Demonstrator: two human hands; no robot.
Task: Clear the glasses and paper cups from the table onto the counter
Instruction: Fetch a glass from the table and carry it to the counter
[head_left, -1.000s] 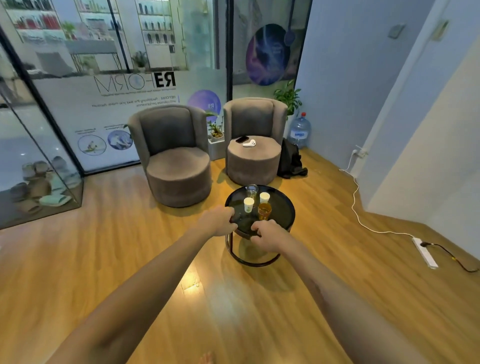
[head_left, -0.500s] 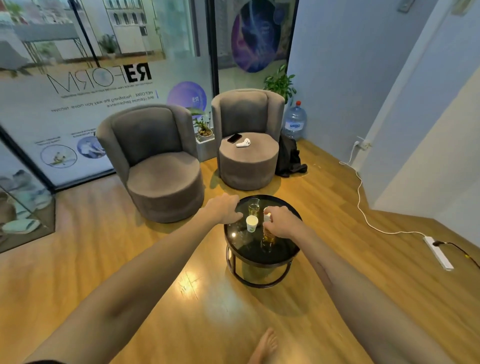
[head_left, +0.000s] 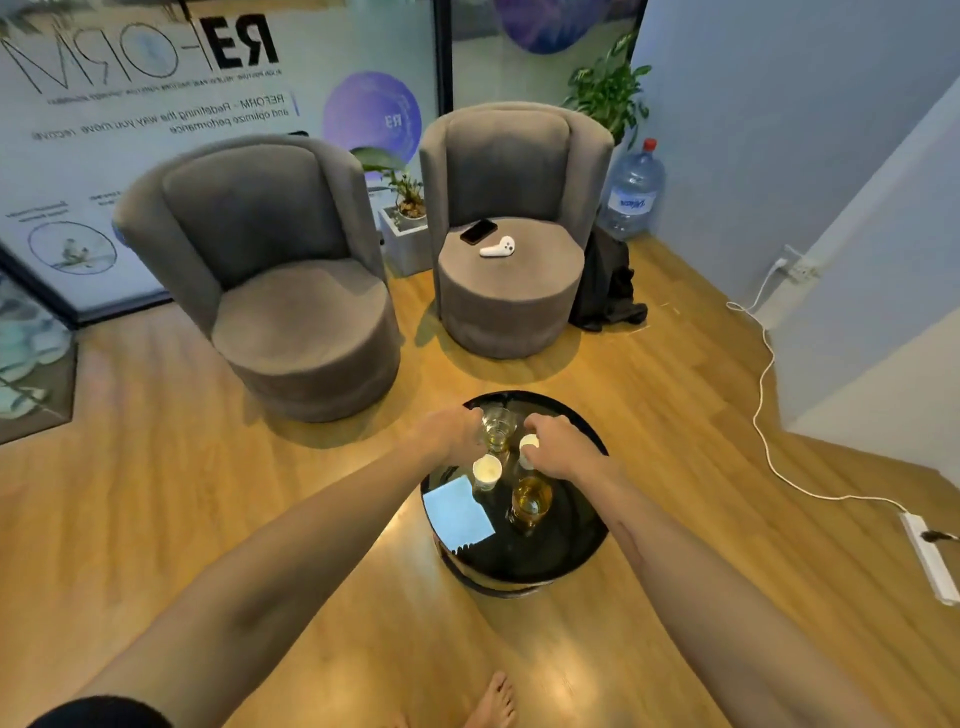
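Glasses (head_left: 498, 428) and paper cups (head_left: 487, 470): hands reaching, left hand (head_left: 451, 435) at far glass, right hand (head_left: 558, 451) closing on cup (head_left: 528, 444); grip unclear. Risk: liquid spills if tipped.

The right hand (head_left: 558, 451) is covering the far side of a small white paper cup (head_left: 529, 443), hiding the grip. The left hand (head_left: 448, 434) is masking the clear drinking glass's (head_left: 497, 428) near wall; contact is staying unclear.

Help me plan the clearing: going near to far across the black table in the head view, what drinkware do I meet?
Amber-filled glass → free paper cup → paper cup at the right hand → far glass by the left hand.
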